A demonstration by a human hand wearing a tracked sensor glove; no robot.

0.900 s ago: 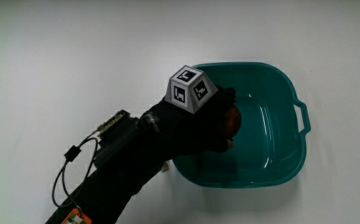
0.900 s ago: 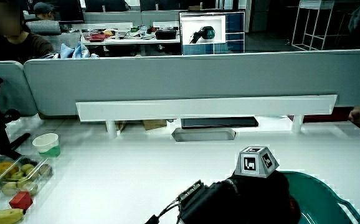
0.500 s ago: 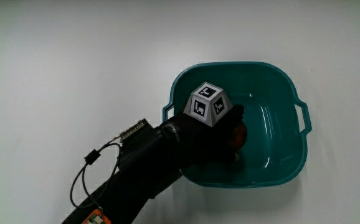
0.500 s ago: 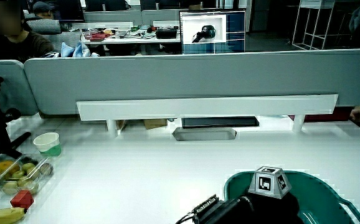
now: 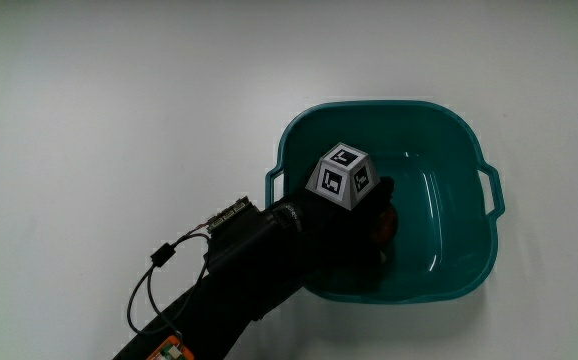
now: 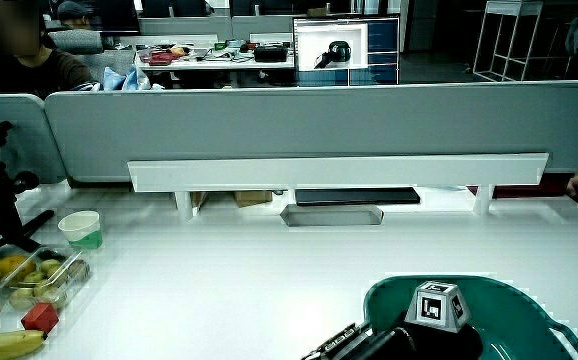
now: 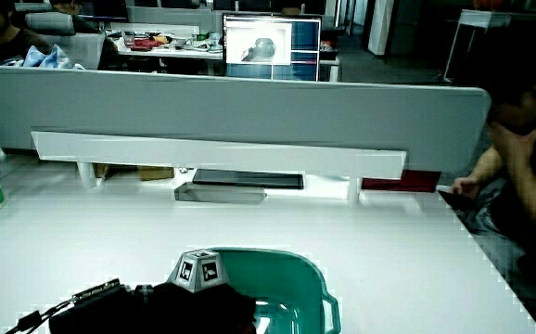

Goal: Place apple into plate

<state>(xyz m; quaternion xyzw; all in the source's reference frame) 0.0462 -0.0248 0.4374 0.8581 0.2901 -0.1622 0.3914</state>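
In the main view, a teal basin with two side handles is seen on the white counter, a little off the centre of the frame. The hand is lowered inside the basin at the wall nearest the person, with the patterned cube on its back. An orange-brown apple is enclosed by the grip, the fingers being curled around it; only a sliver of the fruit is shown. Whether the apple touches the basin floor cannot be told. Nothing else is seen in the basin.

In a side view, the basin rim and the cube are seen, with the hand sunk below the rim and the apple hidden. Well apart from the basin, a clear tray filled with fruit is shown, with a paper cup just beside it and a banana nearer to the person.

In a side view, the basin is seen with the hand at its near wall; the apple is again concealed.
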